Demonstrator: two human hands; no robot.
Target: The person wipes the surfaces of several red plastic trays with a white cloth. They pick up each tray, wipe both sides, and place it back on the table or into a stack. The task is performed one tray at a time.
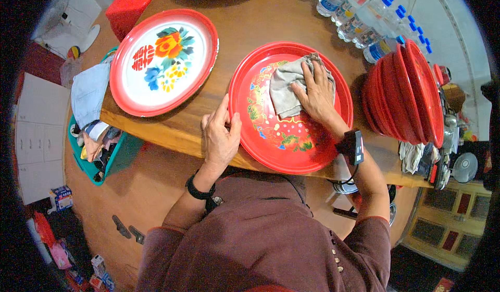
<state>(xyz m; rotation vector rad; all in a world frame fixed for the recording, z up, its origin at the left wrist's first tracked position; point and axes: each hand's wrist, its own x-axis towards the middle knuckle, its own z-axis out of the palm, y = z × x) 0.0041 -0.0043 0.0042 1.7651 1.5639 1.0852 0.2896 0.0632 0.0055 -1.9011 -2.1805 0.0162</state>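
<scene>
A round red tray [273, 151] with a printed pattern of fruit and flowers lies face up at the edge of the wooden table in front of me. My right hand [316, 90] presses flat on a crumpled grey cloth [283, 90] on the tray's inner face, fingers spread over it. At the tray's left rim, my left hand [222, 135] grips the edge between thumb and fingers. To the left lies a white enamel tray [131, 85] with a red rim and painted flowers.
A stack of red trays [398, 96] stands at the right. Behind it, several clear bottles with blue caps [363, 22] line the wall. A red box [131, 8] sits at the far left. Below the table's left end is a teal basket of cloths [99, 176].
</scene>
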